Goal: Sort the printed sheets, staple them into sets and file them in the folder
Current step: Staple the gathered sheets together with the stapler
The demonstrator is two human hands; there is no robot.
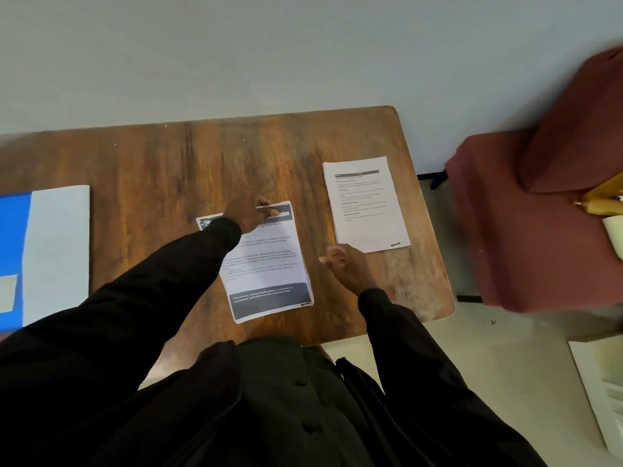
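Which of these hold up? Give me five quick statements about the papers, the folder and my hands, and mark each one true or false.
1. The centre set and the right set both lie flat on the wooden table. True.
2. The left hand is at the centre set's near edge. False: it is at the far, top edge.
3. The blue folder lies at the table's left end. True.
4. The right hand lifts the right set off the table. False: that set lies flat, and the hand sits low by its near corner.
5. A maroon chair stands to the right of the table. True.
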